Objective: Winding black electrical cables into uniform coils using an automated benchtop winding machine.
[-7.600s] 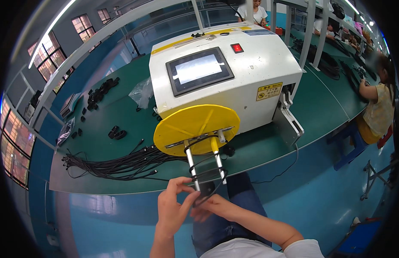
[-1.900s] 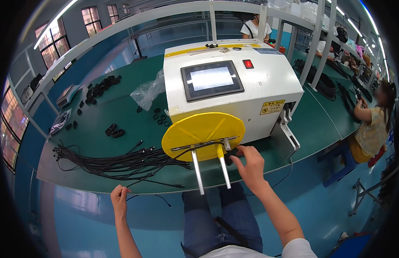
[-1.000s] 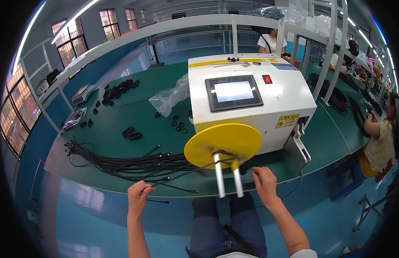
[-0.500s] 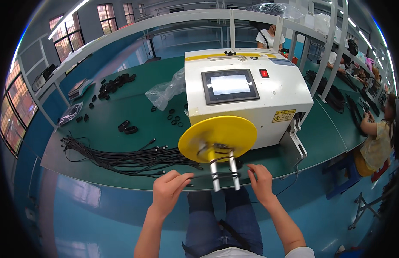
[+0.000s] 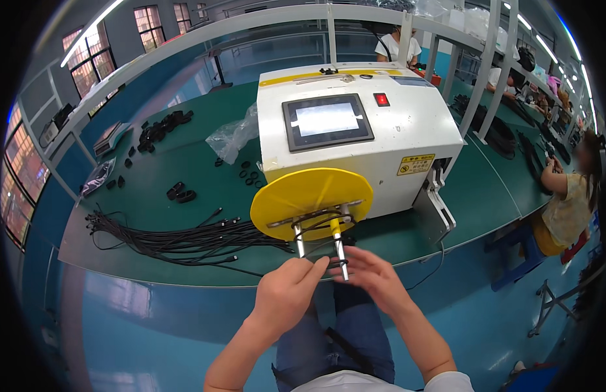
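A thin black cable (image 5: 337, 262) is looped around two metal prongs on the front of a round yellow disc (image 5: 270, 208). My left hand (image 5: 286, 294) is just left of the prong tips, thumb and fingers pinched on the cable. To the right, my right hand (image 5: 376, 277) has its fingers stretched out and apart by the right prong (image 5: 341, 248), beside the looped cable. Behind the disc stands a white winding machine (image 5: 388, 140) with a lit screen (image 5: 327, 121) and a red switch (image 5: 381, 99).
A bundle of black cables (image 5: 165, 243) lies along the near left of the green table (image 5: 211, 176). Black rings (image 5: 250, 176), small black parts (image 5: 162, 127) and a clear plastic bag (image 5: 234, 137) lie behind. On the right, a person (image 5: 567, 189) sits at the table.
The disc has turned and its prongs have shifted. My left hand has moved right, to the prongs. My right hand has moved inward and its fingers have spread. The whole view has shifted slightly.
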`<move>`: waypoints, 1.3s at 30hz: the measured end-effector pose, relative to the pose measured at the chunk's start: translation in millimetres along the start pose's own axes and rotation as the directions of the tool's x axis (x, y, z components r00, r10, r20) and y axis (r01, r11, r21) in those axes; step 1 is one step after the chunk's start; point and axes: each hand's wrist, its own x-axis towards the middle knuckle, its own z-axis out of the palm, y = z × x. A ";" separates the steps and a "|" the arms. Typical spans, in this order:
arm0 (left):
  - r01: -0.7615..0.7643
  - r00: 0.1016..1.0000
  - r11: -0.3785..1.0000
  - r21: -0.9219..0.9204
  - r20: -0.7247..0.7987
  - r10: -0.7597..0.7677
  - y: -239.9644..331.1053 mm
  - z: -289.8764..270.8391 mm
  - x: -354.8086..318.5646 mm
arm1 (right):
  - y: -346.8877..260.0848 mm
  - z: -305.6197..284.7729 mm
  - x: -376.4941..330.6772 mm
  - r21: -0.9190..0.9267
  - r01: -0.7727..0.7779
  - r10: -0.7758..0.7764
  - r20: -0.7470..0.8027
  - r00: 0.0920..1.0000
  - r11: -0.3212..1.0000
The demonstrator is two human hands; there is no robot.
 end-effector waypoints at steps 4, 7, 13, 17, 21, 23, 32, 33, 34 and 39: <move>0.005 1.000 0.998 -0.056 0.009 -0.004 -4.3 3.6 0.0 | -26.5 21.4 -1.9 0.348 -0.248 0.172 0.236 0.956 0.904; 0.115 0.993 0.988 -0.105 0.013 -0.114 -3.7 -0.9 1.2 | -27.6 20.6 -0.5 0.389 -0.323 0.223 0.282 0.933 0.863; 0.244 0.966 0.915 -0.320 0.003 -0.257 -26.3 3.9 -8.1 | 9.8 7.7 14.7 -0.125 0.009 0.017 0.209 0.978 0.992; 0.194 0.969 0.876 -0.442 -0.050 -0.240 -32.7 12.6 -18.9 | 40.7 35.1 18.7 -0.448 0.392 -0.243 0.353 0.903 0.804; 0.245 0.942 0.820 -0.517 -0.072 -0.327 -32.8 19.9 -31.8 | 32.3 41.9 19.5 -0.571 0.236 0.111 0.505 0.856 0.786; 0.273 0.934 0.796 -0.540 -0.051 -0.354 -33.6 20.1 -36.4 | 35.4 24.3 13.1 -0.527 0.074 0.180 0.414 0.892 0.847; 0.135 0.946 0.890 -0.436 -0.211 -0.247 -37.2 26.7 -36.8 | -86.1 -69.8 9.9 -0.885 0.406 -0.097 0.394 0.914 0.228; 0.141 0.945 0.888 -0.438 -0.209 -0.253 -37.1 26.0 -37.6 | -100.5 -63.8 10.3 -0.885 0.405 -0.091 0.395 0.914 0.229; 0.147 0.944 0.879 -0.454 -0.199 -0.261 -37.4 25.4 -37.1 | -117.7 -56.1 10.5 -0.860 0.244 -0.040 0.254 0.966 0.448; 0.318 0.891 0.678 -0.662 -0.036 -0.453 -24.7 22.9 -41.7 | -157.8 -45.6 10.5 -0.465 0.155 0.042 0.385 0.922 0.872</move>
